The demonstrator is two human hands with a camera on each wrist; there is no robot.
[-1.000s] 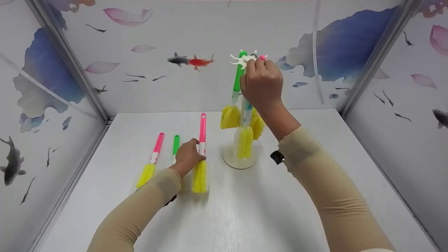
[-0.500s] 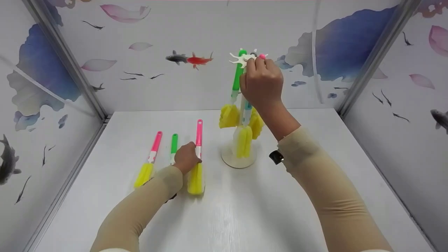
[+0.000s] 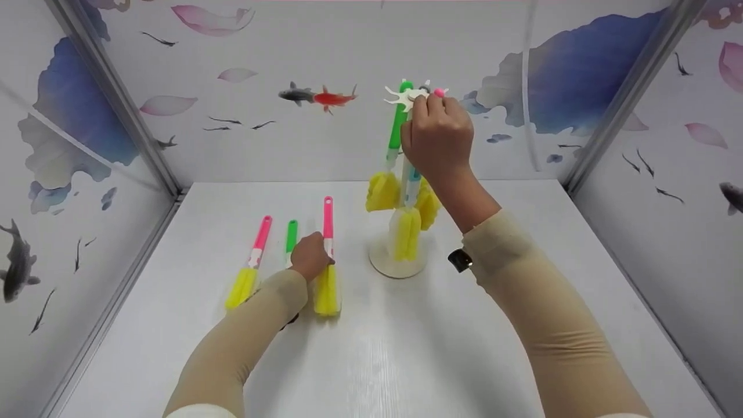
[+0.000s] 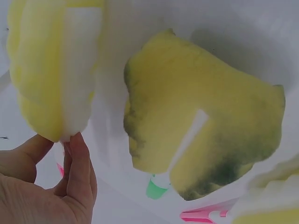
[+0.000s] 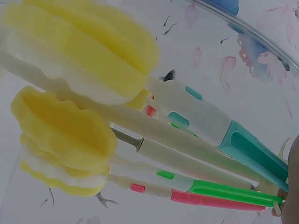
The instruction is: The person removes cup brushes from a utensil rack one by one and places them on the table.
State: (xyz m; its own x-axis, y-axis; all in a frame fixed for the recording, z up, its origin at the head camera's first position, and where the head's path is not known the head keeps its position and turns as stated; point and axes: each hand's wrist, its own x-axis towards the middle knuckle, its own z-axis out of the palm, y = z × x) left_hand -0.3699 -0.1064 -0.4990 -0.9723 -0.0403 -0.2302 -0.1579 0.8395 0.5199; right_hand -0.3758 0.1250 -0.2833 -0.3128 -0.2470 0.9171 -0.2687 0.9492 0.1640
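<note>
My left hand [image 3: 310, 255] pinches a pink-handled bottle brush [image 3: 328, 217] on the white table. In the left wrist view, its thumb and fingertips meet at the base of the yellow-and-white sponge head [image 4: 51, 70]. High on a white stand [image 3: 400, 270], my right hand [image 3: 439, 136] has its fingers curled at the hooked top [image 3: 400, 97]. A teal-handled sponge brush [image 5: 254, 151] runs up into that hand, which hides the handle's end. Beside it hang a green-handled brush [image 3: 398, 128] and a pink-handled one [image 5: 210, 201].
Left of my left hand lie a green-handled brush [image 3: 291, 235], partly covered by the hand, and another pink-handled brush [image 3: 262, 232]. The green one's sponge [image 4: 196, 112] has dark patches. Printed panels [image 3: 232, 145] wall in the table [image 3: 371, 360] at the back and sides.
The left hand has shifted its pink-handled brush slightly left and toward me, making it lie straighter. My right hand stays at the stand's top.
</note>
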